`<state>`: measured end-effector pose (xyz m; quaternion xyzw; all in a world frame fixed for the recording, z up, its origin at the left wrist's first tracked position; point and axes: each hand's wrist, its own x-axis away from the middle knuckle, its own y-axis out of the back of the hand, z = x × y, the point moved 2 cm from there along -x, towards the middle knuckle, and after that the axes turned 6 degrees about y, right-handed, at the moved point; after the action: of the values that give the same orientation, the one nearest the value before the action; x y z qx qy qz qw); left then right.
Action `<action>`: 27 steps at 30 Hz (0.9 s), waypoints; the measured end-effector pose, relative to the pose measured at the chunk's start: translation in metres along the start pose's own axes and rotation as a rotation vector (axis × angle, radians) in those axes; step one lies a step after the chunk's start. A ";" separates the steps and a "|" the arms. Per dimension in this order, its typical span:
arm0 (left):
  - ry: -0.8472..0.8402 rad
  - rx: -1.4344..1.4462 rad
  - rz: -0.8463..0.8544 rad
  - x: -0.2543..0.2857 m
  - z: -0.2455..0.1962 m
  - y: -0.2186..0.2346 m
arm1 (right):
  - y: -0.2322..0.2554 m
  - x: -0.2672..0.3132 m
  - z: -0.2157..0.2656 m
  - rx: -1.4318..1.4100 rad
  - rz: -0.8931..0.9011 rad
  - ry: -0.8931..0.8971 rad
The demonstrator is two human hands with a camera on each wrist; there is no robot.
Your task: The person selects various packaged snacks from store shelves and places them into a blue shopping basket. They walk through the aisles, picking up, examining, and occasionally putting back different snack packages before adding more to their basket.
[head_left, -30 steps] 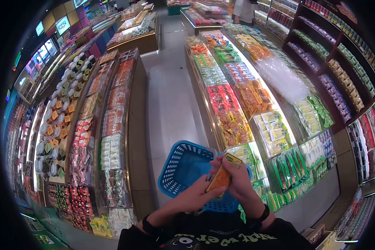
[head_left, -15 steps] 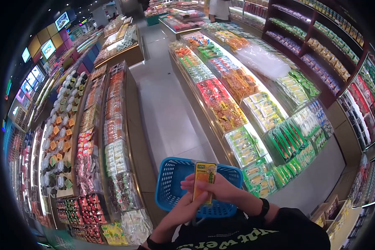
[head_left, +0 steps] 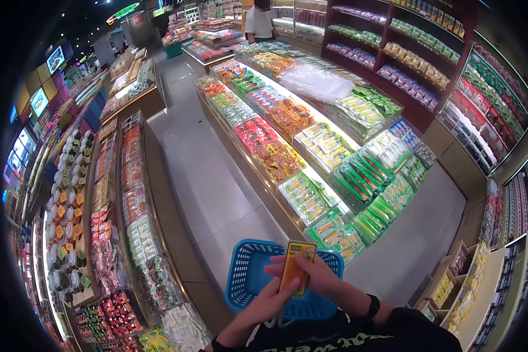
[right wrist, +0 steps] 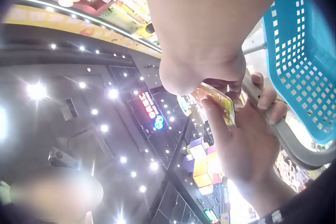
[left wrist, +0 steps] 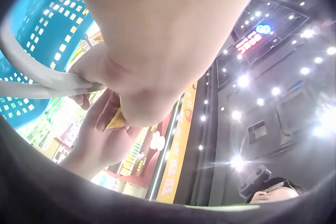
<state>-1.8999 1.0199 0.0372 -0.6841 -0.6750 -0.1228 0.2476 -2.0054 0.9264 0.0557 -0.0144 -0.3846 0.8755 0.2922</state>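
Note:
A flat yellow-orange snack packet (head_left: 293,271) with a green label at its top is held between both hands above a blue plastic basket (head_left: 236,280). My left hand (head_left: 270,300) grips the packet's lower end with its thumb on the front. In the right wrist view, fingers of that same hand curl round the grey basket handle (right wrist: 295,148), while its thumb lies along the packet (right wrist: 224,107). My right hand (head_left: 322,276) holds the packet's upper right side, thumb across its face. The basket hangs below, partly covered by my hands.
A lit display island (head_left: 264,158) of bagged snacks stands ahead to the right. Another snack counter (head_left: 141,217) runs along the left, with a tiled aisle (head_left: 199,176) between them. Wall shelves (head_left: 387,53) line the far right. A person (head_left: 259,23) stands at the back.
The packet has turned from a slant to nearly upright and shifted left with both hands. My head view has swung right, so the counters slide left.

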 end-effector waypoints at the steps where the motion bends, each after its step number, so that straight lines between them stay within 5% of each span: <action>1: 0.052 -0.028 0.038 -0.003 -0.001 -0.006 | 0.005 0.009 0.003 0.046 0.021 0.018; 4: 0.080 -0.080 0.096 -0.013 -0.009 -0.032 | 0.030 0.029 0.008 0.235 0.210 0.034; 8: 0.155 -0.140 0.062 -0.021 -0.029 -0.059 | 0.058 0.042 0.018 0.115 0.292 0.061; 11: 0.214 -0.232 0.000 -0.029 -0.028 -0.052 | 0.063 0.032 0.013 0.139 0.306 0.122; 14: 0.099 -0.168 -0.085 -0.038 -0.033 -0.040 | 0.061 0.009 0.019 0.155 0.374 0.066; 21: 0.111 -0.078 -0.302 -0.064 -0.017 0.066 | 0.027 -0.104 0.015 0.540 0.763 0.097; 23: -0.245 0.030 -0.382 -0.065 -0.028 0.105 | 0.006 -0.152 0.007 0.578 0.850 0.103; 27: -0.339 0.128 -0.516 -0.052 -0.057 0.184 | -0.058 -0.247 0.013 0.588 1.069 0.017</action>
<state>-1.7124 0.9523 0.0277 -0.4840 -0.8643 -0.0232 0.1348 -1.7751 0.8197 0.0556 -0.1313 -0.0638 0.9703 -0.1927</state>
